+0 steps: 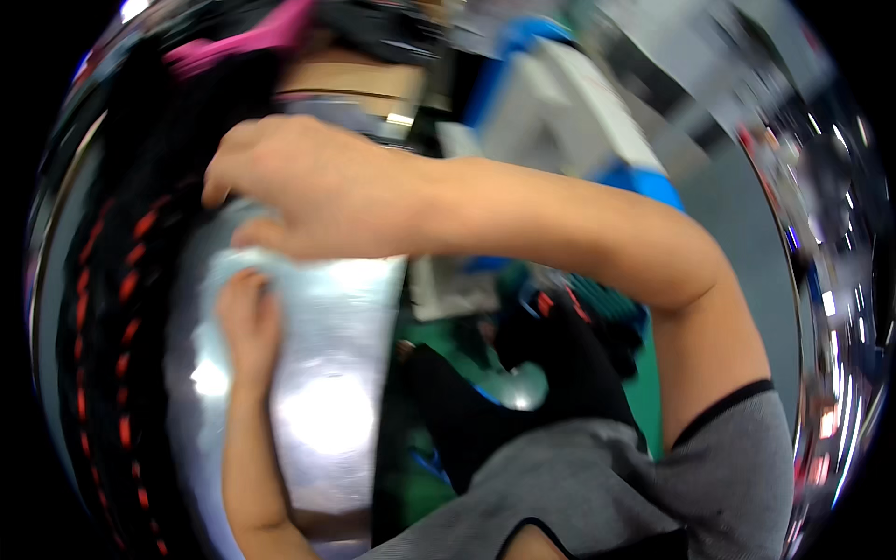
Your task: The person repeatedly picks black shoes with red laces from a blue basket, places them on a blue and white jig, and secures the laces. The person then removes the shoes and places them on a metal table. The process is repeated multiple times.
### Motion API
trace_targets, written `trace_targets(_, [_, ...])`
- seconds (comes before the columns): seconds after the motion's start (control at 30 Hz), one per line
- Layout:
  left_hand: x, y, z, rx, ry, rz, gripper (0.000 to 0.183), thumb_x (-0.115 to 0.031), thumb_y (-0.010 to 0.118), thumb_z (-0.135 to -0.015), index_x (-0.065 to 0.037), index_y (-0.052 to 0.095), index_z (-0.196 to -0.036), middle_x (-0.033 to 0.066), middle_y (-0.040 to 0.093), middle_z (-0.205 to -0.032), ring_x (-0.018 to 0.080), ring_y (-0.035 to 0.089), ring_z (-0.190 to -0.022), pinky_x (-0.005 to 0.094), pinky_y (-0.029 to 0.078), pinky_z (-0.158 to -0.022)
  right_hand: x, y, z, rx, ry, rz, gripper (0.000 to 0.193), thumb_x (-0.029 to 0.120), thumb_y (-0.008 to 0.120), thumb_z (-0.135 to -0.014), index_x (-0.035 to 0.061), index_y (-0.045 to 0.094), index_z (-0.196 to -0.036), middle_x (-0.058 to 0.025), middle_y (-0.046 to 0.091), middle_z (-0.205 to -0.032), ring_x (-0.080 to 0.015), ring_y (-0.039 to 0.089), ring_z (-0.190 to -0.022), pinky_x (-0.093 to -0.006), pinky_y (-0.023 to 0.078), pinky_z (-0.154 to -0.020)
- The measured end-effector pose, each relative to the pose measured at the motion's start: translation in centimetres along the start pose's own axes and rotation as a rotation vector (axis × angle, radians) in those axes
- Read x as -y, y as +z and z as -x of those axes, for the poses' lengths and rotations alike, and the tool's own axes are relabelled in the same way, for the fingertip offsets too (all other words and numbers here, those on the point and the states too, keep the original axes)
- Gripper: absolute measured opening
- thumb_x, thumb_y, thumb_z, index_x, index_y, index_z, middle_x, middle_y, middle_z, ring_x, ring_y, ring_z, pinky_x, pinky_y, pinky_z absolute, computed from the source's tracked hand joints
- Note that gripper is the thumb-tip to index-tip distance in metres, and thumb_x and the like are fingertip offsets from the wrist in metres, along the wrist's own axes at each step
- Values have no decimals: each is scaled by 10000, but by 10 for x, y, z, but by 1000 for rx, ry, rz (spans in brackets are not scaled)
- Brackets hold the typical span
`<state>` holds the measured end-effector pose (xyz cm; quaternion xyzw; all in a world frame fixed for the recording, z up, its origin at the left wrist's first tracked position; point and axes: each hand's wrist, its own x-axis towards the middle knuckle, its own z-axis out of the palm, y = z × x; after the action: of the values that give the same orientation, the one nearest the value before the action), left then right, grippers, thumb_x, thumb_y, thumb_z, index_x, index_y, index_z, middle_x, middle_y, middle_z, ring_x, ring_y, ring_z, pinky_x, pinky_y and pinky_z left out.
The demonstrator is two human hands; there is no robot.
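Observation:
A shiny metal tabletop [331, 373] lies below my hands, its surface glaring with reflected light. My left hand [250, 317] is over its left half, fingers pointing away and slightly apart, with nothing seen in them. Just beyond it, my right hand [313, 191] reaches across from the right. Its fingers curve down at the border of some black cloth [177, 140], and the thumb stands apart from them. No held thing shows between them, though motion smears both hands. Black items with red dashed marks [129, 331] run along the table's left side.
Something pink [247, 42] lies on the black material at the far left. A brown cardboard box [355, 84] sits beyond my right hand. White and blue equipment [579, 112] stands to the right of the table, above a green floor [448, 327].

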<state>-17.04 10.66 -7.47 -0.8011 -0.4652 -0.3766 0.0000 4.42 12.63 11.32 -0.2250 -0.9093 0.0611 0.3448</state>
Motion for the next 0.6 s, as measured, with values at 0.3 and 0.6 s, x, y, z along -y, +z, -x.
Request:
trace_targets(0.3, [-52, 20, 17, 118, 102, -246, 253, -50, 540, -879, 41, 548, -1115, 191, 554, -1148, 361, 506, -1091, 428, 369, -975, 112, -269, 478, -216, 1446, -166, 284, 194, 600, -920, 7, 569, -1132, -90, 644, -1031, -149, 607, -982, -283, 486, -869])
trace_targets(0.6, [-420, 168, 78, 932, -20, 531, 418, -72, 693, -737, -1, 568, -1129, 196, 565, -1136, 372, 572, -1003, 432, 470, -875, 64, -138, 888, -293, 2123, 96, 355, 186, 751, -727, -10, 637, -999, -173, 673, -978, -287, 657, -895, -352, 516, -802])
